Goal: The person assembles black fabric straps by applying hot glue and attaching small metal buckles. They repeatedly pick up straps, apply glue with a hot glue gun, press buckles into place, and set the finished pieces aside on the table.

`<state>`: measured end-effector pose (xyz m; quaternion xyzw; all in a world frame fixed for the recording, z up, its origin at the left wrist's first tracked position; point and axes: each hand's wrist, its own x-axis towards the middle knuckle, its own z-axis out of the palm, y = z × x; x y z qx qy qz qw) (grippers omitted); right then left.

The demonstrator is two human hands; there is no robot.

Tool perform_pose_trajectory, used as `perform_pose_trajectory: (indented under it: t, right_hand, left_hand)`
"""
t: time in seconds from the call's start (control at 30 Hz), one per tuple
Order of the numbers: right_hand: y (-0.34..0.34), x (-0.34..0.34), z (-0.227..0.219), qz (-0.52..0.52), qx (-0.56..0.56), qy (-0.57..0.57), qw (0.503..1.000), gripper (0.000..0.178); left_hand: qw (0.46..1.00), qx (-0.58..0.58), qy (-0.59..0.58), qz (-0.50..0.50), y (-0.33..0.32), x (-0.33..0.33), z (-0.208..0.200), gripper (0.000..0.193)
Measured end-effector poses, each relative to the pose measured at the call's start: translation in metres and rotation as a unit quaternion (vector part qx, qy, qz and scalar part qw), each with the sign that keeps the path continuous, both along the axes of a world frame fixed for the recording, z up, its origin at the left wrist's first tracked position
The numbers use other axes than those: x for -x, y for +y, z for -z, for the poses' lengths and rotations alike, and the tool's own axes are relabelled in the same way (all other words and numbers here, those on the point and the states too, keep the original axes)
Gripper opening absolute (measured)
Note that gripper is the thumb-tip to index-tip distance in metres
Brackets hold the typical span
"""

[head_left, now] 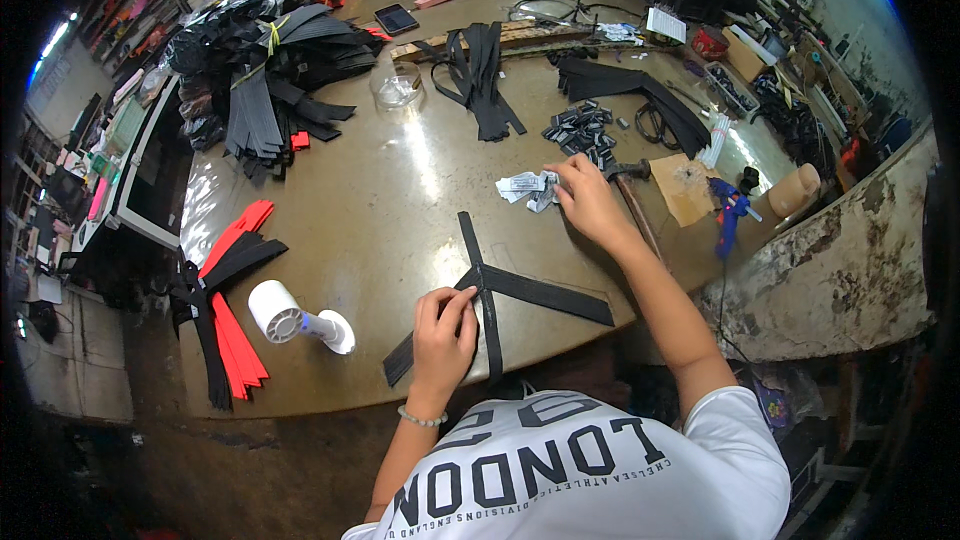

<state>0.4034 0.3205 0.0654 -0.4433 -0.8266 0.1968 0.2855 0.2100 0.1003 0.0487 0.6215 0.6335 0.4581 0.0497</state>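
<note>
Black ribbed straps [545, 297] lie crossed on the table at its near edge, with a narrower black strip [491, 335] running across their joint. My left hand [444, 335] is closed at that joint, thumb and fingers pressed together on the strap. Further right, my right hand [588, 197] reaches out to a small heap of white fabric labels [524, 185]. Its thumb and forefinger pinch at the heap's right side, on a label as far as I can see. A hammer [628, 172] lies just beyond that wrist, partly behind the forearm.
Small dark clips [583, 127] are heaped beyond the labels. A blue glue gun [730, 215] lies at the right edge. On the left stand a white fan-like device [300, 318] and red and black straps [228, 310]. More straps [482, 80], a clear bowl [397, 87] and a phone [396, 19] lie farther back.
</note>
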Motion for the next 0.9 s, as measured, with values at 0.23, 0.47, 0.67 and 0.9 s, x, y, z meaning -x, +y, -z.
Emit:
perform_pose_trajectory:
  t: [0.23, 0.47, 0.67, 0.9]
  right_hand:
    - [0.012, -0.011, 0.007, -0.123, -0.093, -0.042, 0.987, 0.026]
    - [0.001, -0.008, -0.039, -0.044, 0.030, 0.150, 0.987, 0.021]
    - [-0.115, 0.019, -0.037, -0.148, 0.412, 0.357, 0.825, 0.024]
    - [-0.159, 0.038, -0.012, -0.122, 0.541, 0.396, 0.732, 0.029]
  left_hand:
    - [1.000, -0.004, -0.012, -0.006, -0.001, -0.001, -0.001, 0.024]
    - [0.998, -0.049, -0.010, -0.044, -0.002, 0.001, -0.004, 0.023]
    - [0.946, 0.027, -0.321, 0.035, -0.010, -0.014, -0.017, 0.024]
    - [0.860, -0.015, -0.509, 0.024, -0.011, -0.021, -0.026, 0.008]
